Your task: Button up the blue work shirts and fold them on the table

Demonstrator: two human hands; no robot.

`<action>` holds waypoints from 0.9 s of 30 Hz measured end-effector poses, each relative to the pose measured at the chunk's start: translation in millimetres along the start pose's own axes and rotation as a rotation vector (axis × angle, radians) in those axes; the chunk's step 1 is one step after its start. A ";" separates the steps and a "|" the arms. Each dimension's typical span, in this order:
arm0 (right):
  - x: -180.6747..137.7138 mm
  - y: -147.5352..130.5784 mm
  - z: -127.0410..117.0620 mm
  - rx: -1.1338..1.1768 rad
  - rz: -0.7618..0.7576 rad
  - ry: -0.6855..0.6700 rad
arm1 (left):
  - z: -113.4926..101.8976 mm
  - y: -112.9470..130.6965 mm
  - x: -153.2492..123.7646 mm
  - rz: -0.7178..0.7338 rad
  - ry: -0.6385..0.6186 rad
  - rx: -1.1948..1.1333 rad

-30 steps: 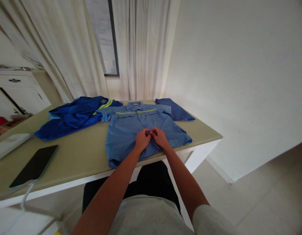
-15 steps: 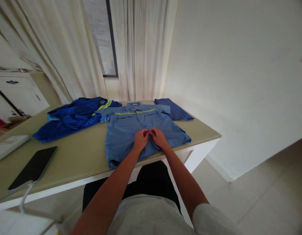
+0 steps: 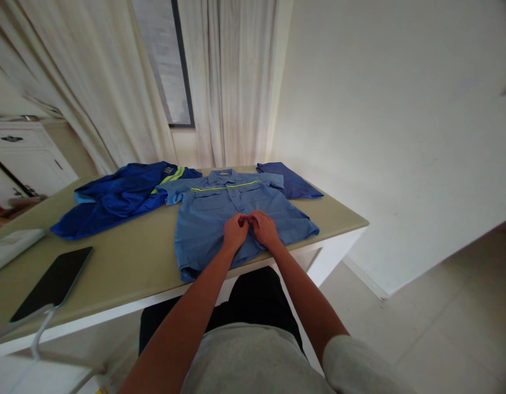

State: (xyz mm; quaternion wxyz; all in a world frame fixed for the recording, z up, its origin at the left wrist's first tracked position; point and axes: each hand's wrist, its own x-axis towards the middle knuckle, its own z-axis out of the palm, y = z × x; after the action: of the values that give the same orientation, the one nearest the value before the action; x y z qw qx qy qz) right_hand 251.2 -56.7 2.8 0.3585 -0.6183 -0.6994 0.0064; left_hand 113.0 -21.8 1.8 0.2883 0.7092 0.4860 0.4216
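Shirt [image 3: 201, 227] with flapped pockets [image 3: 207, 202], left hand [image 3: 235, 230] and right hand [image 3: 264, 228] pinching its front

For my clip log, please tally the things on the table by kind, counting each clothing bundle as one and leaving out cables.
Clothing: 3 (light blue shirt, bright blue bundle, dark blue garment)
Dark-screened device: 1
White object, partly out of frame: 1
Total: 5

Shirt [image 3: 206, 221] partly hidden by hands [image 3: 235, 232], white box [image 3: 15, 247] cut off left
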 end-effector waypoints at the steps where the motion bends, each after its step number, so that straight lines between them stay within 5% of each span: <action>1: -0.4 -2.0 -1.0 -0.013 0.009 -0.006 | 0.2 -0.6 -0.1 0.000 0.001 0.020; 27: 6.7 17.1 12.9 0.326 0.017 0.088 | -2.7 -7.6 5.5 0.022 -0.067 -0.174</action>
State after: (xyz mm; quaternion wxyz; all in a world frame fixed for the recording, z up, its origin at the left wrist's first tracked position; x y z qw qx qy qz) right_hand 259.5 -41.2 -11.2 0.4844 -0.5574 -0.6675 0.0957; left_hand 108.3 -14.0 -1.4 0.3602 0.7004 0.4297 0.4416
